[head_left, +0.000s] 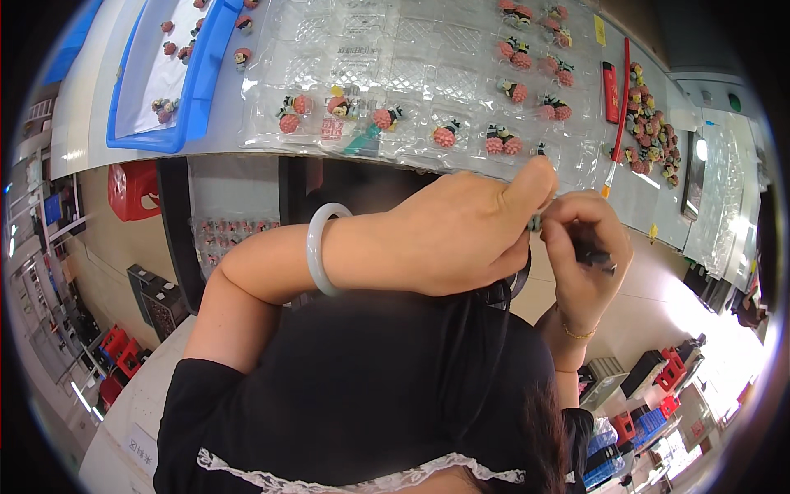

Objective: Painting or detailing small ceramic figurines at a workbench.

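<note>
My left hand point(461, 235), with a pale bangle on its wrist, is closed with its thumb on top, just off the table's front edge. My right hand point(588, 243) is closed beside it, fingertips almost touching the left ones. Between them shows a small grey-green bit point(536, 222) of something mostly hidden by the fingers. A small black object point(597, 260), its kind unclear, sits in the curl of my right hand. Beyond them a clear plastic blister tray point(403, 78) holds several small pink berry-like figurines point(445, 134), some in pairs.
A blue bin point(197, 90) with a few figurines stands at the left. A heap of figurines point(650, 132) lies at the right, near a red lighter-shaped object point(610, 92) and a thin red-handled brush point(623, 99). Below the table, a tray of small pieces point(234, 235) is partly visible.
</note>
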{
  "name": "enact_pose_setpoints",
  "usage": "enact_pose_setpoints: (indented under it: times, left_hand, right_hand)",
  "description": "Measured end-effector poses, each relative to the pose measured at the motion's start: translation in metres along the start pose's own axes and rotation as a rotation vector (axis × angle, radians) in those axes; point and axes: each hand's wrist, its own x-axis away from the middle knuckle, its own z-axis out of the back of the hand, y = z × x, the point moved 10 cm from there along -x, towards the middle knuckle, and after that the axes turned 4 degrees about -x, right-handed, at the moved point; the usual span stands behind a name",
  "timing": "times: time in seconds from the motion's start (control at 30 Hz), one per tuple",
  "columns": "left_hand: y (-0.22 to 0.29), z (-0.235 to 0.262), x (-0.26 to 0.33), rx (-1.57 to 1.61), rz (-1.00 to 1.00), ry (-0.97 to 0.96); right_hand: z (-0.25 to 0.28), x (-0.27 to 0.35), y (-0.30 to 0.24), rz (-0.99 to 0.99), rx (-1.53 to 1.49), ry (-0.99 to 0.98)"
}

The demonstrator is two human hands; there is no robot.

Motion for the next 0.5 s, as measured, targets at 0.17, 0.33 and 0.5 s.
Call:
enact_pose_setpoints:
  times: [0.17, 0.33, 0.5]
  left_hand:
    - [0.002, 0.002, -0.003, 0.073, -0.034, 0.041]
    - [-0.001, 0.0, -0.004, 0.127, -0.001, 0.014]
    - [0.01, -0.005, -0.001, 0.008, -0.108, -0.047]
  right_hand:
    - [0.007, 0.008, 0.04, -0.412, -0.26, 0.149]
    - [-0.002, 0.004, 0.022, -0.24, -0.328, -0.062]
    - [-0.017, 0.012, 0.037, -0.419, -0.629, -0.119]
